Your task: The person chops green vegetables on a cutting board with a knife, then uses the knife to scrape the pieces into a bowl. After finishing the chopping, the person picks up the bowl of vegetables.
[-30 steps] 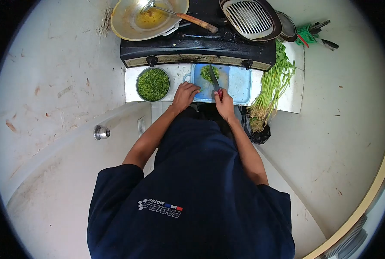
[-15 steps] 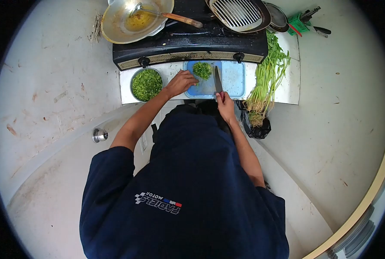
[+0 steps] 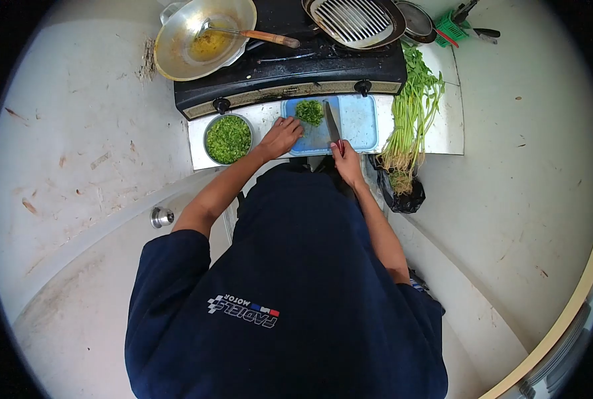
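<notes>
My right hand (image 3: 346, 159) is closed round the red handle of a knife (image 3: 332, 125), its blade pointing away from me over the blue cutting board (image 3: 361, 123). Chopped greens (image 3: 309, 112) lie in a small pile on the board, left of the blade. My left hand (image 3: 281, 136) rests at the board's left edge, palm down with fingers bent; whether anything is under the fingertips is too small to tell. Beside it on the left stands a round bowl (image 3: 228, 139) full of chopped greens.
Behind the board is a black stove (image 3: 290, 74) with a wok (image 3: 177, 48) holding a wooden-handled ladle, and a grill pan (image 3: 354, 21). Long leafy stalks (image 3: 413, 110) with roots lie at the right, over a black bag (image 3: 409, 201). A green basket (image 3: 451, 28) stands at the back right.
The camera view has shifted slightly. My left hand has flattened a little at the board's left edge. The knife stays in my right hand, its blade slightly more tilted to the left.
</notes>
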Tool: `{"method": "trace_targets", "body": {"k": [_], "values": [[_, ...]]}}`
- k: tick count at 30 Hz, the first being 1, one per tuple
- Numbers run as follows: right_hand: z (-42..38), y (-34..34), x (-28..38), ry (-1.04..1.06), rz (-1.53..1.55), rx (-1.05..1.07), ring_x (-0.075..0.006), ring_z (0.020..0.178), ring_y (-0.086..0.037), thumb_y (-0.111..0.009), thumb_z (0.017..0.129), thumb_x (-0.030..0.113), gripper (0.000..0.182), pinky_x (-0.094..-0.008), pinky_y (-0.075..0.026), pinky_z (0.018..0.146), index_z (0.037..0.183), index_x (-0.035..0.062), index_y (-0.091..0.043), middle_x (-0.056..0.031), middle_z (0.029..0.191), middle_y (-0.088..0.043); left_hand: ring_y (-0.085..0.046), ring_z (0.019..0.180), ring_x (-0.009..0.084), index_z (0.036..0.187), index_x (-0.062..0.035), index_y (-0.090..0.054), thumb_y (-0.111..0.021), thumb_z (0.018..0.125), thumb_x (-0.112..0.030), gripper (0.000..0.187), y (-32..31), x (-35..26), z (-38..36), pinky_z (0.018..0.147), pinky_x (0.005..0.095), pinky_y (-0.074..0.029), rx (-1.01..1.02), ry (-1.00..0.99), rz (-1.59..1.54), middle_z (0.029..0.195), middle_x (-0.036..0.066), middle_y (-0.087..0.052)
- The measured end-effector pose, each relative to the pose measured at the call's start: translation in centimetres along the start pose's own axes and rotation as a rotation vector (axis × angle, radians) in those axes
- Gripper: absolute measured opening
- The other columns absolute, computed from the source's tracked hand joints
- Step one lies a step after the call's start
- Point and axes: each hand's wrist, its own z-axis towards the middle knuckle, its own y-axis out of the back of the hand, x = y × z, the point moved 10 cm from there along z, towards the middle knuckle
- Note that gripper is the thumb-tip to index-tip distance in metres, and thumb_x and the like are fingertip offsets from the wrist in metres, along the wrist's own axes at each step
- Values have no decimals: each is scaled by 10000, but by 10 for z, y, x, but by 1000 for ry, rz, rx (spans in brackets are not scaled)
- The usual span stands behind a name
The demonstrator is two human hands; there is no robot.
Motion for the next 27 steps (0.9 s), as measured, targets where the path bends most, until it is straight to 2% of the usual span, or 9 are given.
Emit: {"method": "trace_targets", "body": {"k": [2, 5, 8, 9, 11, 20, 23, 26, 27], "values": [[1, -2, 7, 14, 9, 17, -342, 663, -569, -637, 1025, 342, 385, -438, -474, 679, 955, -33, -587, -200, 728, -599, -537, 1117, 304, 1129, -82, -657, -636, 960, -138, 179, -3, 1, -4, 965, 446, -434, -49, 48, -4, 1114, 115, -591], [4, -1, 26, 61, 87, 12, -230, 662, -567, -705, 989, 279, 318, -392, -483, 657, 972, -23, -606, -137, 751, -638, -585, 1051, 287, 1135, -35, -656, -604, 1024, -185, 194, 2, 18, -4, 935, 413, -460, -71, 348, -376, 1049, 115, -618], [6, 2, 62, 72, 281, 19, -109, 672, -542, -769, 942, 184, 234, -314, -477, 614, 997, -1, -636, -52, 799, -675, -613, 1026, 210, 1174, -14, -650, -631, 1043, -270, 288, -12, 25, -10, 932, 353, -466, -117, 624, -1014, 1085, 101, -662], [6, 4, 75, 68, 358, 26, -71, 677, -530, -788, 926, 150, 216, -286, -472, 599, 1006, 7, -647, -23, 817, -686, -607, 1030, 184, 1185, -14, -651, -636, 1045, -287, 307, -12, 20, -10, 936, 336, -461, -94, 625, -1096, 1099, 92, -670], [10, 5, 98, 113, 383, 54, -52, 666, -524, -795, 912, 114, 200, -258, -457, 581, 1026, 20, -660, -5, 843, -696, -596, 1037, 134, 1205, -15, -653, -644, 1049, -322, 344, -5, 12, -8, 943, 302, -452, -52, 624, -1259, 1126, 73, -686], [11, 8, 131, 179, 351, 76, -48, 672, -549, -761, 921, 54, 174, -247, -464, 584, 1056, 9, -662, -8, 870, -703, -601, 1071, 121, 1203, -55, -679, -664, 1037, -268, 271, 20, -7, -5, 978, 307, -452, -79, 614, -1414, 1118, 29, -693], [8, 8, 131, 171, 423, 59, -50, 734, -598, -758, 935, 62, 193, -236, -492, 610, 1094, 20, -655, -12, 937, -713, -602, 1054, 122, 1127, -70, -709, -682, 1018, -216, 184, 29, -7, -11, 934, 307, -436, -217, 673, -1563, 1086, 21, -713], [2, 10, 137, 166, 456, 4, -50, 757, -610, -742, 945, 60, 190, -226, -492, 615, 1100, 15, -643, -12, 946, -701, -579, 1141, 123, 1134, -115, -704, -699, 1005, -233, 174, 15, -10, -25, 986, 337, -398, -203, 989, -1904, 1138, 4, -701], [0, 11, 140, 167, 456, -22, -50, 755, -605, -734, 948, 55, 182, -223, -486, 611, 1094, 9, -637, -12, 936, -693, -568, 1142, 122, 1135, -129, -701, -706, 1000, -246, 179, 12, -11, -24, 992, 344, -387, -213, 958, -1963, 1143, -2, -694]]}}
